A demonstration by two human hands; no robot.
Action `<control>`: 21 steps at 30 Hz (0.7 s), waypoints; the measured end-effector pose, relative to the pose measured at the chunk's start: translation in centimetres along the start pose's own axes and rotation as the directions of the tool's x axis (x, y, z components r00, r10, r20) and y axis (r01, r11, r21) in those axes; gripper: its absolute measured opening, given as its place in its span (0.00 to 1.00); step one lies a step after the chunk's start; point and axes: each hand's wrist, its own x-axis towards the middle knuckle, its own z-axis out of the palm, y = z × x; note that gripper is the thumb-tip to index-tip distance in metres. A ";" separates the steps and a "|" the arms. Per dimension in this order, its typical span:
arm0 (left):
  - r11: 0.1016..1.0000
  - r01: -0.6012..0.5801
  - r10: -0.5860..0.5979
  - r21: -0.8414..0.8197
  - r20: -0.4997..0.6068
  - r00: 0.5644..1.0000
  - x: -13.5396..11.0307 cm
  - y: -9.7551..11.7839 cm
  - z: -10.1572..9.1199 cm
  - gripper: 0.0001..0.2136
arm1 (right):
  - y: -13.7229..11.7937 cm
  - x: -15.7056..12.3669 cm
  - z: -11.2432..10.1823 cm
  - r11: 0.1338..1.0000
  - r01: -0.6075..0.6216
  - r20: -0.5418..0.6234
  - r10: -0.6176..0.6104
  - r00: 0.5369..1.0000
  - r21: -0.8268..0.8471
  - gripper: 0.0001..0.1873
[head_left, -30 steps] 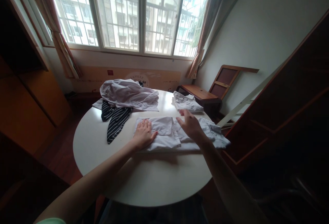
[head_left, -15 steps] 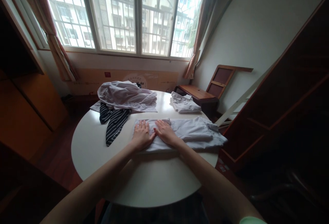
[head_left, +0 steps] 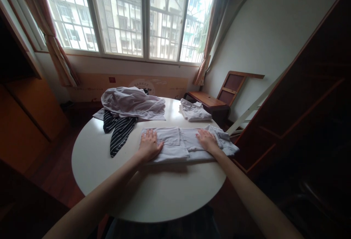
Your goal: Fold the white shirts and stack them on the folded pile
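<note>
A white shirt (head_left: pixel 172 147), folded into a long strip, lies across the round white table (head_left: pixel 153 195) in front of me. My left hand (head_left: pixel 149 144) rests flat on the strip's left end with its fingers spread. Farther right, my right hand (head_left: pixel 207 140) lies palm down on the shirt, fingers stretched out. The cloth past my right hand is bunched and reaches the table's right edge. Neither hand grips the fabric.
A heap of pale shirts (head_left: pixel 131 101) sits at the table's back left. A black garment with white stripes (head_left: pixel 122 134) sticks out from under it. One folded white shirt (head_left: pixel 195 110) lies at the back right. Beyond stands a wooden chair (head_left: pixel 211 99).
My right hand has slid to the right along the shirt, away from my left hand. My left hand stays on the left end. The view has shifted slightly.
</note>
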 end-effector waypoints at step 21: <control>0.567 0.068 -0.041 -0.821 0.054 0.998 7.0 -8.6 -0.1 0.21 | 0.9 -1.2 -0.5 0.988 -0.152 -0.072 0.151 0.986 -0.009 0.24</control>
